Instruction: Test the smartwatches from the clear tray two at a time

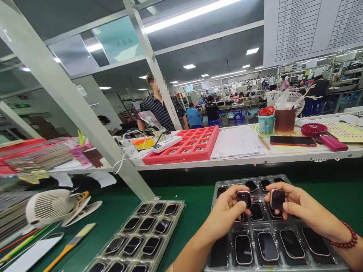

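My left hand pinches a small square watch body with a dark screen and pinkish rim. My right hand grips a second watch body of the same kind, a red bead bracelet on its wrist. Both hands hover just above a clear plastic tray whose pockets hold several more dark-screened watch bodies. A second clear tray with several watch bodies lies to the left on the green mat.
A slanted grey frame post crosses the left side. A white fan, brush and pens lie at left. On the shelf behind stand a red tray, papers, cups, a phone and a pink fan. A person in a striped shirt stands beyond.
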Tool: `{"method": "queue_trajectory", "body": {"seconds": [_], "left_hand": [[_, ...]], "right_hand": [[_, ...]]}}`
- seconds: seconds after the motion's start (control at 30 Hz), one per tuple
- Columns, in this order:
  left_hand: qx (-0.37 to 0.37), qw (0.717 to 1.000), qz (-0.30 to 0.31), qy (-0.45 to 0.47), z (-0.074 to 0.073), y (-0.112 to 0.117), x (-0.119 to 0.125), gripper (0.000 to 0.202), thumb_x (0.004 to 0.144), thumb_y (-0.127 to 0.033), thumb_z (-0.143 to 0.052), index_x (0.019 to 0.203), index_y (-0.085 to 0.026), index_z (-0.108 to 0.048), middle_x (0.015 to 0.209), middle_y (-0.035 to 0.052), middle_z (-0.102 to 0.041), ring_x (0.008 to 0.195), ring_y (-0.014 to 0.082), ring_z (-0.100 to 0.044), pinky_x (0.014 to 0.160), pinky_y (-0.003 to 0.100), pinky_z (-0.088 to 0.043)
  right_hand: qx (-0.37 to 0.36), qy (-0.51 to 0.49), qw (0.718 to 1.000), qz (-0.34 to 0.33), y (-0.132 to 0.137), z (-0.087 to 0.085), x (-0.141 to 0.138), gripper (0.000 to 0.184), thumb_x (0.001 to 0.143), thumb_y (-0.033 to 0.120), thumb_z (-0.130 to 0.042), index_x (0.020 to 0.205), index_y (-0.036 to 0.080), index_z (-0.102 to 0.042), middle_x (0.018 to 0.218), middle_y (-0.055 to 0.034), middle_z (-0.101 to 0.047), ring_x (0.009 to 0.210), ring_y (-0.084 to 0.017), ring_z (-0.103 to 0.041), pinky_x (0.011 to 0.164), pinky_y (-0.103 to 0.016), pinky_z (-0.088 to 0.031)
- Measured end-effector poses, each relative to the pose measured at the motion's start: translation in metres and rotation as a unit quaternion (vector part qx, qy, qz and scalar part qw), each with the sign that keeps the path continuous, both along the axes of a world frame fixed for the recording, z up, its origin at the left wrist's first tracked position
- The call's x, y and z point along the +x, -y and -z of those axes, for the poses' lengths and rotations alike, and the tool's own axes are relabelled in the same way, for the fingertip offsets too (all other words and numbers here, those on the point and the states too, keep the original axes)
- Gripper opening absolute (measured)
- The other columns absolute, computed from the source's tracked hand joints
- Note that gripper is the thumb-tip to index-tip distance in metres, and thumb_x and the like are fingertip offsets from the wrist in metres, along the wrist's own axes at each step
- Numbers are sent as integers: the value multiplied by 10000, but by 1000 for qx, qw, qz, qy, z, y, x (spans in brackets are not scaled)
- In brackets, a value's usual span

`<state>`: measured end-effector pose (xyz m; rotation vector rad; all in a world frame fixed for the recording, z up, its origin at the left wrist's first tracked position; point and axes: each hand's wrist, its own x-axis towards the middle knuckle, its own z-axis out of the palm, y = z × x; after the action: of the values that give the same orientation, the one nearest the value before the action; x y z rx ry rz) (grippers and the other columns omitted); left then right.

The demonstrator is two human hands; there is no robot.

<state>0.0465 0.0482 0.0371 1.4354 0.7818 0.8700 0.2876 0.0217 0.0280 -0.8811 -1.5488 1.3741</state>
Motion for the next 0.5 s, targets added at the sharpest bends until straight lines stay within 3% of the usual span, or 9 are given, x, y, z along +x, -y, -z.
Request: {"method": "queue_trajectory", "body": {"seconds": [0.13, 0.3, 0.37, 0.43, 0.5], "left_hand": [[-5, 1000, -7, -2, 0, -1, 1, 383, 773, -368, -683, 1092, -180, -584, 927, 51, -623, 695, 140, -654, 522, 190, -400], [-11, 1000, 20, 12, -9, 5, -1, 315, 789, -418, -677, 953, -154, -619, 781, 42, -659, 557, 104, -591, 540, 221, -427], [-30, 997, 62, 36, -12, 14, -12, 350, 762, -434, -709, 985, -177, -627, 797, 49, -676, 588, 119, -600, 579, 248, -462], [-54, 992, 106, 47, -12, 25, -30, 438, 714, -426, -757, 1083, -228, -629, 872, 68, -694, 701, 167, -634, 611, 272, -483], [-77, 985, 151, 43, -7, 35, -52, 459, 644, -373, -813, 1072, -300, -663, 866, 61, -711, 693, 192, -639, 559, 278, -477]], "right_hand": [[2, 4, 1000, 7, 1, -1, -1, 361, 848, 293, -609, 1199, 216, -578, 1057, -75, -659, 787, -176, -621, 636, -290, -509], [1, -16, 999, 28, 2, -3, -3, 252, 870, 379, -624, 1037, 192, -645, 879, -51, -677, 767, -165, -611, 644, -272, -518], [5, -49, 998, -23, 9, -7, 0, 336, 839, 420, -671, 1087, 197, -633, 911, -61, -673, 757, -152, -611, 630, -247, -514], [-17, -101, 991, -90, 25, -12, 7, 534, 766, 458, -749, 1215, 236, -564, 978, -69, -661, 674, -120, -604, 576, -219, -506], [-58, -124, 985, -106, 48, -16, 21, 699, 691, 478, -810, 1285, 278, -499, 986, -64, -649, 585, -97, -593, 515, -205, -495]]}}
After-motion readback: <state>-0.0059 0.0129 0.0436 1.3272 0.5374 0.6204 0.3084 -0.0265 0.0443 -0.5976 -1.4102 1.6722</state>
